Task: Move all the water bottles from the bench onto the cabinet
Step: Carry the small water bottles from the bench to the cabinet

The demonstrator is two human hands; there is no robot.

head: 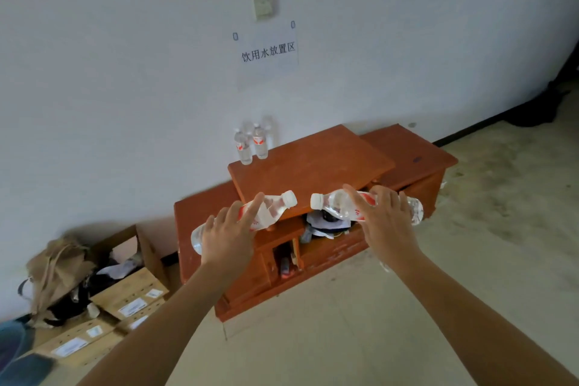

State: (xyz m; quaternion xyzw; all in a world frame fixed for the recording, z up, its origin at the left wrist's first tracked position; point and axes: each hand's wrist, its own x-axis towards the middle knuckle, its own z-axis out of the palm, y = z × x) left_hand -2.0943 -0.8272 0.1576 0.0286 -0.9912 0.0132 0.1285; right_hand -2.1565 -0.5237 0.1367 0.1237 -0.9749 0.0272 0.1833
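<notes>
The left hand (228,238) grasps the left bottle (275,207) and the right hand (387,226) grasps the right bottle (332,204), both sideways, caps facing, over the near edge of the cabinet (313,163); their red-and-white labels are too blurred to read. Two standing bottles (260,142) sit at its far left corner; the wall sign (268,52) reads 饮用水放置区.

White wall (125,72) w/ paper sign (268,53), switch box (264,6) above. Concrete floor (470,260), dark skirting (470,130). Cardboard boxes (131,290) lwr left.
</notes>
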